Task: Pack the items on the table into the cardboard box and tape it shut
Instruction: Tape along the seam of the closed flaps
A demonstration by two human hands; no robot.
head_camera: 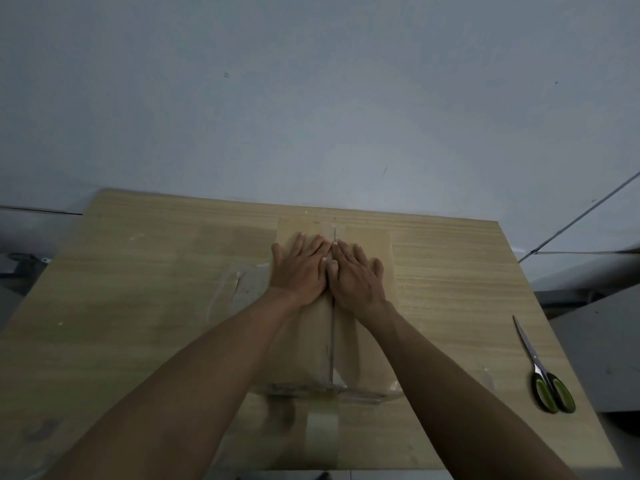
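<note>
Brown corrugated cardboard makes up the box (349, 355), a squarish carton standing in the middle of a pale, wood-grained table (138, 306). Its top flaps are folded down flat and meet in a straight dark seam (332, 344) that runs away from the person. A glossy strip of clear tape (322, 427) hangs down the near face of the box, and crinkled clear film shows along the near top edge.

Both hands lie on the lid at the far part of the seam. The left hand (299, 268) rests palm down on the left flap, fingers straight and spread a little. The right hand (356, 275) rests palm down on the right flap, fingers likewise straight. The two touch side by side over the seam, pressing flat and gripping nothing.

Steel scissors (543, 372) with green and black handles lie closed near the right edge of the table, well apart from the box, blades pointing away. Behind the table rises a plain grey-blue wall.
</note>
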